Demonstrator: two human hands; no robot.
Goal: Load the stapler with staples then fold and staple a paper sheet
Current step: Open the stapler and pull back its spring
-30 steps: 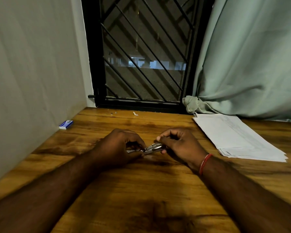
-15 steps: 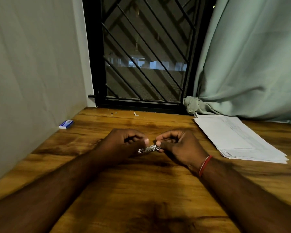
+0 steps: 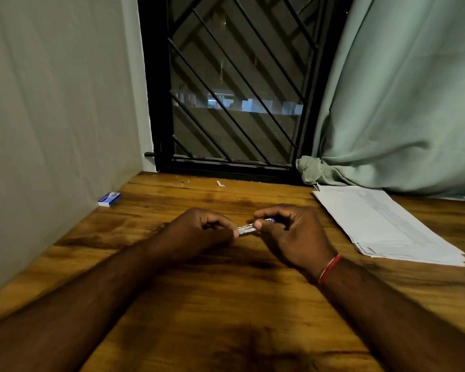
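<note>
- A wooden table (image 3: 226, 304) fills the scene, with the small metal stapler (image 3: 246, 230) near its middle.
- A green curtain (image 3: 400, 103) hangs behind and to the right of the stapler.
- A paper stack (image 3: 381, 224) lies flat to the right of the stapler, well apart.
- The right hand (image 3: 293, 237) — red band (image 3: 329, 268) at the wrist — has its fingers curled and pinches the stapler's right end.
- The left hand (image 3: 196, 232), fingers curled, pinches its left end.
- A blue box (image 3: 109, 199) sits far left of the stapler — beside the wall.
</note>
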